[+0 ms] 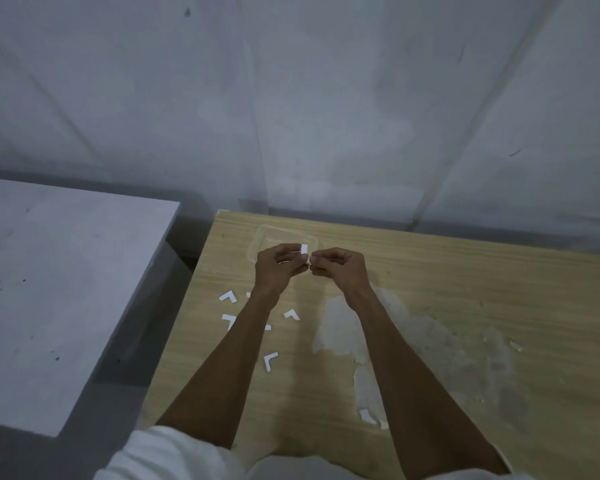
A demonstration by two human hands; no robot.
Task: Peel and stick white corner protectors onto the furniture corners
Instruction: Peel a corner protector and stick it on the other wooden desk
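Note:
My left hand (280, 268) holds a small white corner protector (304, 250) up above the wooden table (447, 289), fingers curled round it. Close beside it, my right hand (338, 266) pinches at the protector's lower edge with its fingertips. Several more white L-shaped protectors lie on the table below my left forearm, among them one at the left (228, 296), one in the middle (291, 314) and one nearer me (270, 361). The table's far left corner (222, 213) is bare wood.
A clear shallow plastic tray (266, 237) sits on the table just behind my hands. A patch of peeled veneer (413, 341) spreads to the right. A grey-white table (49, 289) stands to the left across a narrow gap. Grey walls rise close behind.

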